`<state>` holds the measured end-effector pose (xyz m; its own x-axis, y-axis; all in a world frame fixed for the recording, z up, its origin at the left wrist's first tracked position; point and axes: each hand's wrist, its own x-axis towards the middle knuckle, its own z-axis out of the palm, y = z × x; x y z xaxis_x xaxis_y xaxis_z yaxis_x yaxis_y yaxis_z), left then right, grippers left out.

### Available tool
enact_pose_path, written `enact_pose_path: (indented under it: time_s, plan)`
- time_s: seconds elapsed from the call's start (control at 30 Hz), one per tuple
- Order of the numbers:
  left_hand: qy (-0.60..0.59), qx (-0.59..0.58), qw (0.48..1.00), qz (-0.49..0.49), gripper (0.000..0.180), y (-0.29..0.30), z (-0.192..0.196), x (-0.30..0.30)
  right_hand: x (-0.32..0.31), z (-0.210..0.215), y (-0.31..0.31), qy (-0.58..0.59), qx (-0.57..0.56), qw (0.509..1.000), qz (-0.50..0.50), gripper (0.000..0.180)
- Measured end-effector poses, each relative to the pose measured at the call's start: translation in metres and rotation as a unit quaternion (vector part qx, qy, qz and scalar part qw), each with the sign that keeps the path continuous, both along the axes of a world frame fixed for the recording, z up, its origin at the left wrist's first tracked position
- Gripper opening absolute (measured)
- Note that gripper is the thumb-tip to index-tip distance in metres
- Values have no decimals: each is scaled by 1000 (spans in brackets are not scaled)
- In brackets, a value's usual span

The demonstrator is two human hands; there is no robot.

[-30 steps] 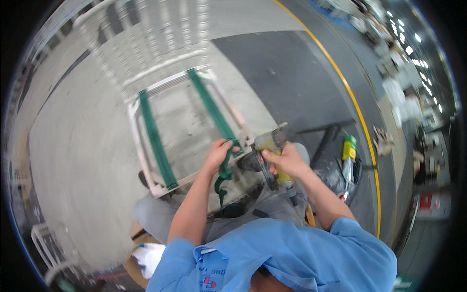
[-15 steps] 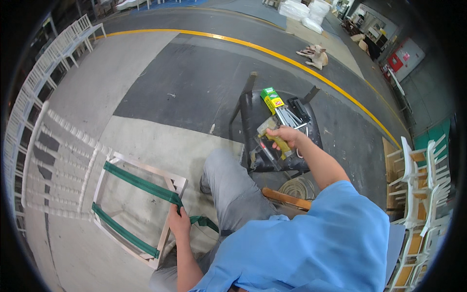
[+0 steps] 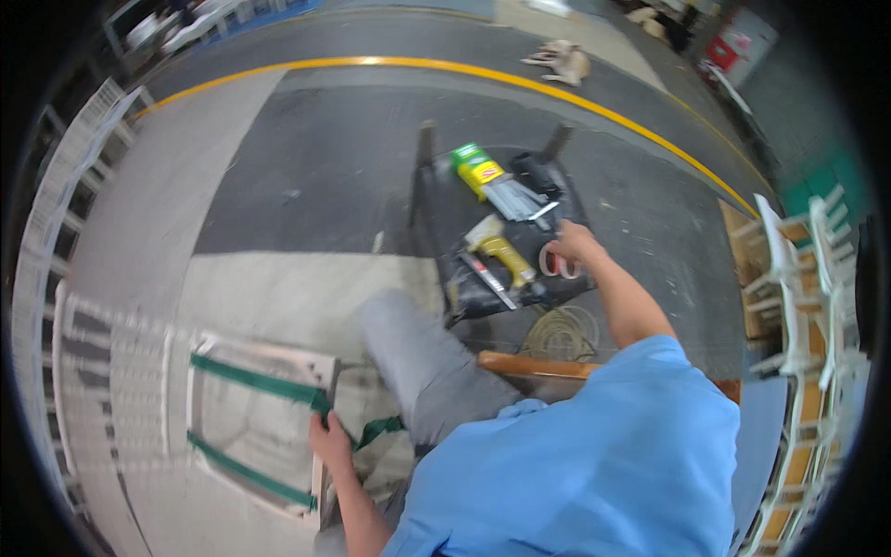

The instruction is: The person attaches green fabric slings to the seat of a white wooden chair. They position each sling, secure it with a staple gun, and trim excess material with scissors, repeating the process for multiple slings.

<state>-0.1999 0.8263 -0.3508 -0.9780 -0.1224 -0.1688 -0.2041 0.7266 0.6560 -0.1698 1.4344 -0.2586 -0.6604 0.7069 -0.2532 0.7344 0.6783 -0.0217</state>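
Staple gun [image 3: 502,253] now down, right hand [image 3: 575,244] at scissors [image 3: 545,263]

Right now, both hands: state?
Left hand: closed on the green strap.
Right hand: at the scissors; whether closed on them cannot be told.

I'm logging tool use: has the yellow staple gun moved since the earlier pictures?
Yes, rightward, away from the white chair frame: held beside it a second ago, the staple gun now lies on the black seat, apart from the right hand.

No legible wording. Green-and-yellow box [image 3: 476,170] near black seat's [image 3: 524,238] far edge: print blurred. Red panel [image 3: 722,54], background: too small to read.
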Motion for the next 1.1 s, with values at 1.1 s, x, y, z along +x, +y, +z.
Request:
enact_pose_path:
  time_s: [1.1]
  plan:
    - [-138, 590, 776, 174, 20, -76, 105, -33, -220, -28, -386, -4, -78, 503, 861, 56]
